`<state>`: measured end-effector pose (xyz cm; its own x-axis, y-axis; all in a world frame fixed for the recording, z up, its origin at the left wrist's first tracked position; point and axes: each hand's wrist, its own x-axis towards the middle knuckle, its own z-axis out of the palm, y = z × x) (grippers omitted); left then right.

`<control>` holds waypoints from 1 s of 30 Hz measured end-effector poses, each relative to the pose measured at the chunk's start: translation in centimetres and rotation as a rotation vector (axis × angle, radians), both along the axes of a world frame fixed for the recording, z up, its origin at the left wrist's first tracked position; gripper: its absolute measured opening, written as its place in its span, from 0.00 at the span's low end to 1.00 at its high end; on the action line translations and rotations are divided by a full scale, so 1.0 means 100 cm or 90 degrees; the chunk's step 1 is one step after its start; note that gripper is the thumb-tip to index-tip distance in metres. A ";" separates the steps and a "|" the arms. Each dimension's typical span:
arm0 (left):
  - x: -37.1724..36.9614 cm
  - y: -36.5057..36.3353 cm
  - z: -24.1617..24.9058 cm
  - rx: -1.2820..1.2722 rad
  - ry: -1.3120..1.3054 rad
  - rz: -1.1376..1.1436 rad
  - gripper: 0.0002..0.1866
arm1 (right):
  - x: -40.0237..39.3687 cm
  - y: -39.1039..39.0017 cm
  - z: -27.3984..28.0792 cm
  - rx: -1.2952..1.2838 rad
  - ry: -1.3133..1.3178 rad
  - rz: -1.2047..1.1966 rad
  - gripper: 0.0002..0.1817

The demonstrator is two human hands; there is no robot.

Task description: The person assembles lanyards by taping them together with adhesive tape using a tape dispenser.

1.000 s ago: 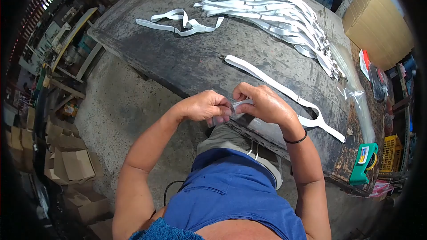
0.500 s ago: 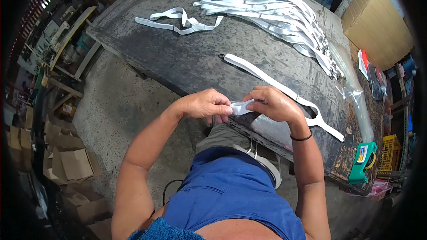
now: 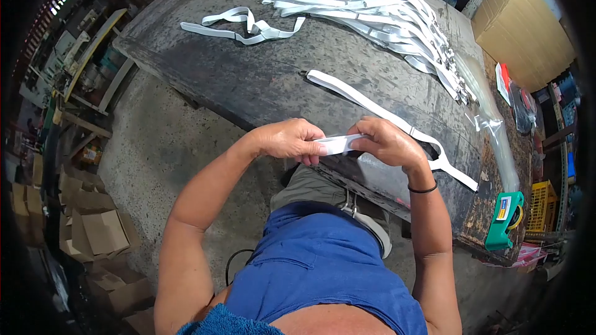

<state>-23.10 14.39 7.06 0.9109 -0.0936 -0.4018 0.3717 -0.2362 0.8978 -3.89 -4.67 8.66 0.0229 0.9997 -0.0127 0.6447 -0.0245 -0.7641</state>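
Note:
Between my two hands a short white strap [image 3: 337, 145] is stretched, just off the near edge of the dark worktable. My left hand [image 3: 290, 139] pinches its left end between thumb and fingers. The other end is gripped by my right hand [image 3: 391, 144], which hides part of it. Beyond my right hand a white Y-shaped strap [image 3: 372, 107] lies along the table, with a dark metal end piece. Another white strap [image 3: 248, 32] lies looped farther back on the left.
A large pile of white straps [image 3: 366, 9] with metal clips covers the back of the worktable [image 3: 205, 80]. A green tape dispenser [image 3: 501, 226] and clear plastic film [image 3: 496, 136] lie along the right. Cardboard boxes [image 3: 102, 232] stand on the floor at left.
The strap between my hands has gone from an open loop to a flatter, straighter band. My hands have moved slightly apart. The whole view has shifted a little.

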 end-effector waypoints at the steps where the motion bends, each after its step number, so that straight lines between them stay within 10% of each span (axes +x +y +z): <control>1: 0.003 -0.001 -0.002 -0.002 0.000 -0.002 0.17 | 0.000 0.000 -0.002 -0.002 0.000 -0.002 0.11; 30: 0.059 -0.026 -0.011 -0.032 0.057 -0.151 0.17 | 0.000 -0.031 -0.018 0.029 0.082 -0.159 0.13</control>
